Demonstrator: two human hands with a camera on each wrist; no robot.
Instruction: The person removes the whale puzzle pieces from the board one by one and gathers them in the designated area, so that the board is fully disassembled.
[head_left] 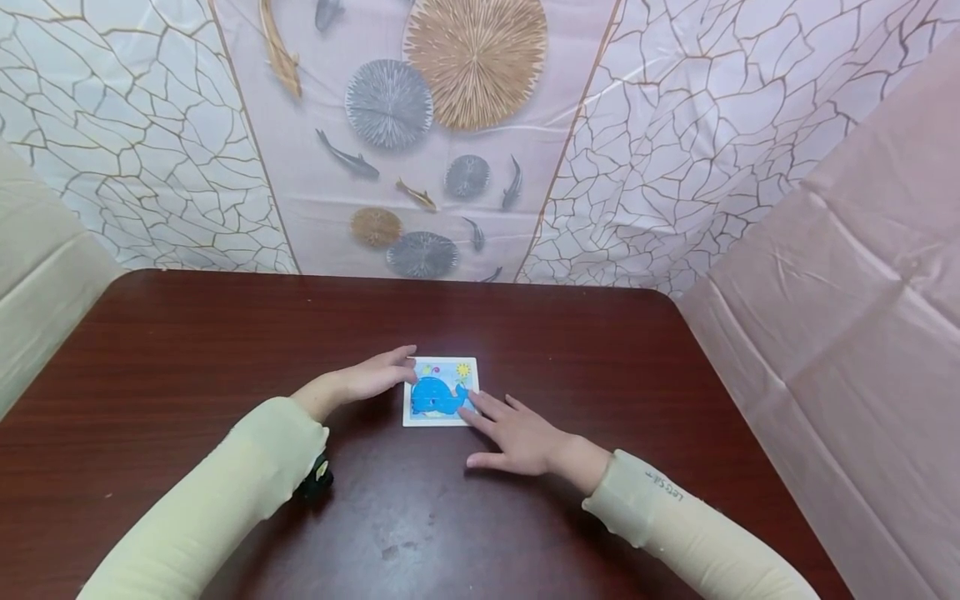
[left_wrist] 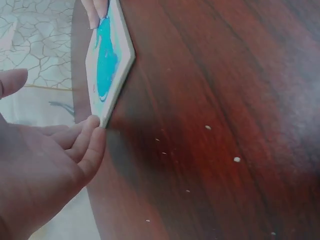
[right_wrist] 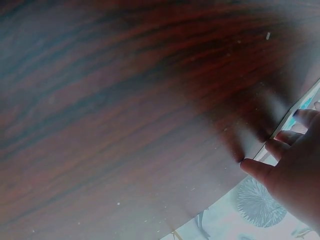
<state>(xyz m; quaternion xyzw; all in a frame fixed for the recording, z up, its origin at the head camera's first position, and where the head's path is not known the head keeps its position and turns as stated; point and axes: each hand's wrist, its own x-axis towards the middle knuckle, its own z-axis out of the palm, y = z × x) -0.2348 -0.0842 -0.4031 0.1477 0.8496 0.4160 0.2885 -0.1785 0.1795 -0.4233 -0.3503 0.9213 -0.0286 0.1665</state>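
Observation:
A small square picture puzzle (head_left: 435, 396) with a white border lies flat on the dark wooden table. It shows a blue whale and a yellow sun. My left hand (head_left: 375, 375) touches its left edge with loosely extended fingers; the left wrist view shows those fingertips at a corner of the white frame (left_wrist: 120, 85). From the right, my right hand (head_left: 521, 437) lays straight fingers over the puzzle's right edge, with the thumb apart on the near side. In the right wrist view, the fingers of the right hand (right_wrist: 295, 160) lie along the frame's edge.
The brown table (head_left: 225, 333) stretches around the puzzle, with small pale specks on it. Behind stands a patterned curtain (head_left: 420, 183), and a plain pinkish cloth (head_left: 840, 333) hangs along the right side. A dark object (head_left: 317, 477) shows under the left sleeve cuff.

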